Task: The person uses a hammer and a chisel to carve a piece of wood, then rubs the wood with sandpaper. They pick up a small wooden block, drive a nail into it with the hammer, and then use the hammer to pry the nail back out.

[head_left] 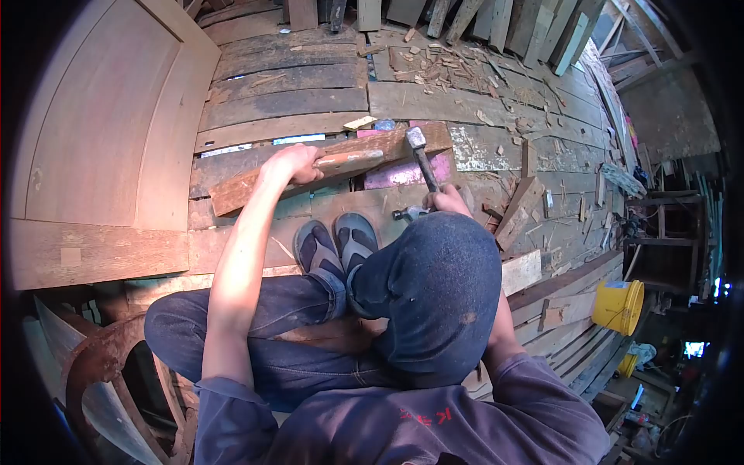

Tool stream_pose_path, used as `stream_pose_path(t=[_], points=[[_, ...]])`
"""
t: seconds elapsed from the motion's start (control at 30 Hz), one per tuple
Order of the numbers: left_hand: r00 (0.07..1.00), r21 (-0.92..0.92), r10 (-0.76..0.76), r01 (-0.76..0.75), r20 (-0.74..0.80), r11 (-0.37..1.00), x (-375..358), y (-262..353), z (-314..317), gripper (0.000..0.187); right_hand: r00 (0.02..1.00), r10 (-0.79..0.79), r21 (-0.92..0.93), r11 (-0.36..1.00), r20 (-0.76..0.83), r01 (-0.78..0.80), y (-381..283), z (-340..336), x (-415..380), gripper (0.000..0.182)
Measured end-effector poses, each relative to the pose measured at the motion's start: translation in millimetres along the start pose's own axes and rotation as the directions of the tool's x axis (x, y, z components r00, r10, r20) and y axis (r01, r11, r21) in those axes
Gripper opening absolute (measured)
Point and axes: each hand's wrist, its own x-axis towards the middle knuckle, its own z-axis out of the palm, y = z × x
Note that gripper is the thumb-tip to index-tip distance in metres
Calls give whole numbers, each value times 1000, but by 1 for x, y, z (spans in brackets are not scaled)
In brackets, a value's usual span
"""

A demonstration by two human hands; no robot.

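Observation:
A thick wooden beam (252, 188) lies slantwise across the floor in front of my feet. My left hand (294, 164) is closed over a short wooden piece (353, 160) with a pale, worn end, which overlaps the top of the beam. In my right hand (448, 200) is a hammer (424, 164), gripped by its handle. The hammer's metal head is raised over the beam's right end, to the right of the wooden piece. A second hammer (409, 213) rests on the floor beside my right knee, partly hidden by it.
A panelled wooden door (101, 132) stands at the left. Wood chips (449, 68) are scattered over the plank floor, which has gaps. Upright boards (535, 35) lean at the back. To the right are offcuts (519, 209) and a yellow bucket (618, 306). A curved wooden chair part (101, 353) is at lower left.

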Motion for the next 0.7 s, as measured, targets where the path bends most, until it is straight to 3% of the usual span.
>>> stream_pose_path(t=[0.03,0.1,0.13,0.17,0.2,0.27,0.37,0.4,0.43,0.5,0.57,0.7], points=[[999,-36,-27,29,38,999,-6,4,-3,39,999,27,-2,1000,26,-27,-6,-1,5,19],[999,-7,18,-18,-27,1000,-7,-2,2,43,994,74,-8,997,75,-74,-15,-4,15,20],[998,-3,23,-23,-50,1000,-8,-3,4,45,992,26,44,999,122,-32,-10,0,22,21],[997,3,29,-29,-74,1000,-7,-4,4,46,994,43,-25,999,105,-40,-8,0,26,25],[996,89,-91,90,-3,992,-10,2,-4,51,994,60,-96,994,87,-52,-11,4,24,30],[993,14,-120,121,-9,993,-22,9,-13,49,998,40,-194,980,37,-32,-14,6,17,47],[991,-2,-95,96,-89,995,-29,10,-17,54,990,95,132,985,105,-108,24,4,40,46],[990,15,-61,63,-126,998,-20,1,-10,56,976,-210,-52,977,-57,207,41,6,44,47],[986,31,-27,33,-162,999,-15,-2,-5,58,845,-514,-273,843,-150,464,54,9,38,48],[970,15,33,-30,-240,999,-7,-4,6,58,780,-592,-422,772,-204,476,68,11,27,50],[955,3,76,-79,-285,997,2,-5,16,58,961,-142,-245,966,-236,83,11,15,-16,51],[953,-68,45,-68,-301,995,11,8,31,52,952,-268,-282,934,-148,220,-10,30,-46,53]])
